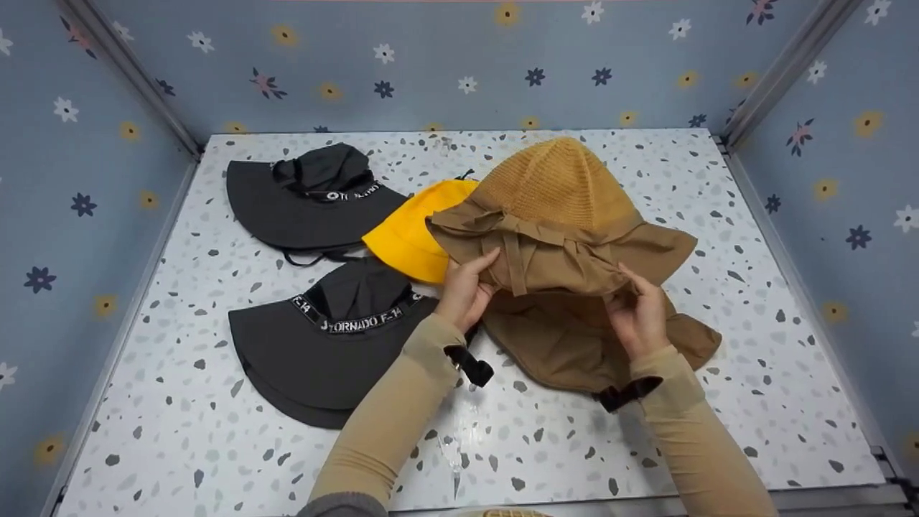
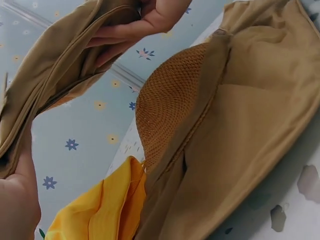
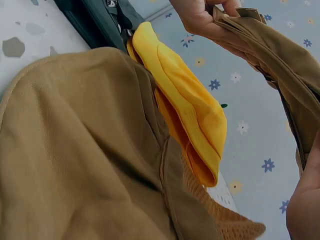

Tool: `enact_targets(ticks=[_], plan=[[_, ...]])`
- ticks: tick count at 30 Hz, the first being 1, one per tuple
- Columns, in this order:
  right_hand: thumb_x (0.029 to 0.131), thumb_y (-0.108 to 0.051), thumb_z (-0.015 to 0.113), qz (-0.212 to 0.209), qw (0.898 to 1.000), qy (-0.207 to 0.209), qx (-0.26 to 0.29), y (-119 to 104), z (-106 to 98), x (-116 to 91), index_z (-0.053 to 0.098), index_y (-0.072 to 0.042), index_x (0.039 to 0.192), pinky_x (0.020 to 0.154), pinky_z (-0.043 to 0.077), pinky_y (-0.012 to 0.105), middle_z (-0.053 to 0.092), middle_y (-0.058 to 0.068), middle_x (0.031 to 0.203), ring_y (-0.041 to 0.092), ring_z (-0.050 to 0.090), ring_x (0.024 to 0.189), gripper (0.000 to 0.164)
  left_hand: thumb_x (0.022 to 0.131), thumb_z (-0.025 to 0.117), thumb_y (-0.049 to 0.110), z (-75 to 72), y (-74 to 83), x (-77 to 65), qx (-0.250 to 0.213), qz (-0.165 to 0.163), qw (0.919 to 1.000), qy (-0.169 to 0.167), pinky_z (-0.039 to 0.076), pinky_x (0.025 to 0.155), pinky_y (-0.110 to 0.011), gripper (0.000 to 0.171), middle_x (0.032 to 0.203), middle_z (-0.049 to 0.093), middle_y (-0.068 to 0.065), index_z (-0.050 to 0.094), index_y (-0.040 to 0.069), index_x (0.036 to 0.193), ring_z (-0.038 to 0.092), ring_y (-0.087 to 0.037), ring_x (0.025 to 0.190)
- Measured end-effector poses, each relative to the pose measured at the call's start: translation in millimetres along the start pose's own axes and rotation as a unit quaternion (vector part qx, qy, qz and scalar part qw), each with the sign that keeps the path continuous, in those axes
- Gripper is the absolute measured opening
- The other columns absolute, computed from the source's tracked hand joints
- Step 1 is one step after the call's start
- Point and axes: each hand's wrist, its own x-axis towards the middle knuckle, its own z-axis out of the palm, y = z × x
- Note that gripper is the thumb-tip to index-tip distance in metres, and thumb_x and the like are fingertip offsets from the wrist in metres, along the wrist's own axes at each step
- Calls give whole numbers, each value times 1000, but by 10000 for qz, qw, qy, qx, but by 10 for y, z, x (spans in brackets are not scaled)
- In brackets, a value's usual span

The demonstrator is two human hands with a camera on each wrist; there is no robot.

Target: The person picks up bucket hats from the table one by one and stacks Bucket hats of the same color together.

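Note:
Both hands hold up a brown sun hat [image 1: 556,190] with a tan woven crown and a wide cloth brim gathered by a strip at the front. My left hand [image 1: 467,291] grips the brim's left part, thumb on top. On the right side, my right hand [image 1: 637,312] pinches the brim edge between thumb and fingers. In the left wrist view the fingers [image 2: 117,35] of the right hand reach inside the brim fold. Below lies a second brown hat [image 1: 560,352], its woven crown [image 2: 172,100] showing in that view, partly hidden by the raised one in the head view.
A yellow hat [image 1: 409,230] lies behind the left hand, partly covered by the raised hat. Two black wide-brimmed hats, one at the back [image 1: 301,212] and one nearer [image 1: 309,366], lie on the left of the speckled table [image 1: 172,438]. Flowered panels [image 1: 445,57] enclose the table.

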Motion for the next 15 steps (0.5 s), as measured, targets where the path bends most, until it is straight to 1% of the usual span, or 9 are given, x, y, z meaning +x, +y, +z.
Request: enact_targets(ticks=[4, 9, 11, 13, 15], plan=[[99, 7, 47, -128, 9997, 187, -63, -132, -85, -57, 65, 13, 92, 68, 58, 29, 61, 17, 86, 23, 67, 74, 20, 100, 52, 2, -32, -9, -3, 222, -159, 9996, 36, 57, 84, -37, 47, 123, 63, -7, 41, 19, 143, 67, -19, 101], [94, 13, 52, -294, 9981, 409, -355, -306, -185, -136, 67, 12, 82, 64, 58, 28, 63, 15, 77, 21, 67, 68, 19, 103, 51, 18, -72, 9, 17, 446, -224, 9987, -34, 54, 89, -36, 37, 123, 63, -6, 45, 12, 139, 63, -19, 107], [92, 14, 55, -337, 9972, 455, -488, -369, -232, -175, 67, 10, 79, 64, 58, 29, 64, 14, 75, 21, 67, 68, 18, 104, 51, 24, -80, 18, 29, 619, -232, 9978, -105, 54, 89, -35, 37, 120, 65, -5, 48, 10, 138, 64, -19, 106], [90, 15, 58, -361, 9968, 475, -535, -426, -284, -224, 65, 6, 82, 64, 59, 30, 64, 13, 76, 21, 67, 69, 14, 104, 50, 29, -88, 20, 37, 878, -234, 9957, -169, 55, 87, -33, 37, 118, 65, -4, 49, 8, 135, 65, -18, 103], [89, 17, 58, -379, 9964, 434, -620, -476, -346, -282, 63, 2, 90, 66, 59, 30, 64, 12, 80, 21, 68, 72, 15, 105, 48, 32, -96, 15, 42, 1222, -221, 9921, -175, 55, 85, -31, 37, 120, 61, -2, 48, 9, 134, 64, -16, 101]])
